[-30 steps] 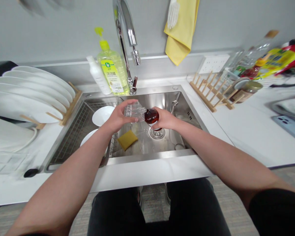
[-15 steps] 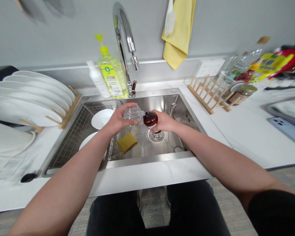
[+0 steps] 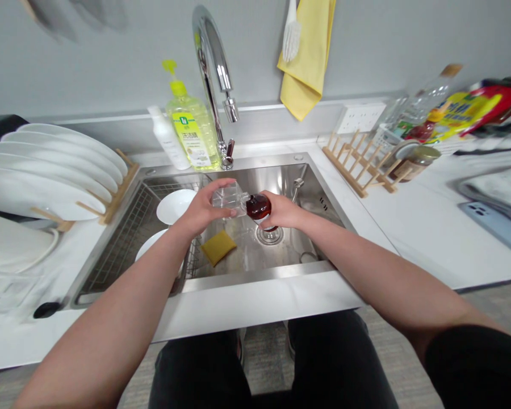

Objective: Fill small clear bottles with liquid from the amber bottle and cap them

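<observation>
Over the sink (image 3: pixel 255 274), my left hand (image 3: pixel 204 208) is closed around a clear bottle (image 3: pixel 229 200), tilted so that its neck points right. My right hand (image 3: pixel 281 211) grips a dark brown bottle (image 3: pixel 259 207) with a pale label. The mouths of the two bottles meet or nearly meet; whether they touch I cannot tell, nor can I make out any liquid passing between them. Below and to the left, a yellow sponge (image 3: pixel 218 247) lies on the sink floor. The drain (image 3: pixel 269 235) sits just under the brown bottle.
White bowls (image 3: pixel 175 206) rest in a wire basket (image 3: pixel 130 227) on the sink's left. Behind stand a chrome faucet (image 3: pixel 213 74), a yellow-green dish soap bottle (image 3: pixel 193 133) and a white bottle (image 3: pixel 168 139). Racked plates (image 3: pixel 46 170) are left; a wooden rack (image 3: pixel 361 165) and phone (image 3: pixel 494 224) are right.
Both hands keep their grip on the two bottles, which hold nearly the same pose. The whole view has shifted slightly.
</observation>
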`<action>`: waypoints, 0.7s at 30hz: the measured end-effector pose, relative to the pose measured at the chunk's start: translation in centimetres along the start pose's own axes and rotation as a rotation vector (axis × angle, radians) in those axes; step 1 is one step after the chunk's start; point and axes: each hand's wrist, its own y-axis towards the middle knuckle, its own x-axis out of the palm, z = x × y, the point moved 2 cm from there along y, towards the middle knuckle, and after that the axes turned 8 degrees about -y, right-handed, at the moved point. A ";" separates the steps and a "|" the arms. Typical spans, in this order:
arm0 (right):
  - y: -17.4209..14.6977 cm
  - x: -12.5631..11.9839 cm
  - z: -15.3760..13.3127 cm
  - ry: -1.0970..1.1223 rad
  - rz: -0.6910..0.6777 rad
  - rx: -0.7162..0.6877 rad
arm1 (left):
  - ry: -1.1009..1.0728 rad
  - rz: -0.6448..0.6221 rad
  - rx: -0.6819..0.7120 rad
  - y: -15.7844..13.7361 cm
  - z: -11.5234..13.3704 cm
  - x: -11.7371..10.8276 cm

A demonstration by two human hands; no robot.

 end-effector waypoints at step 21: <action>0.2 0.3 0.2 -0.011 -0.011 0.002 | 0.053 -0.004 0.004 0.0 0.7 0.3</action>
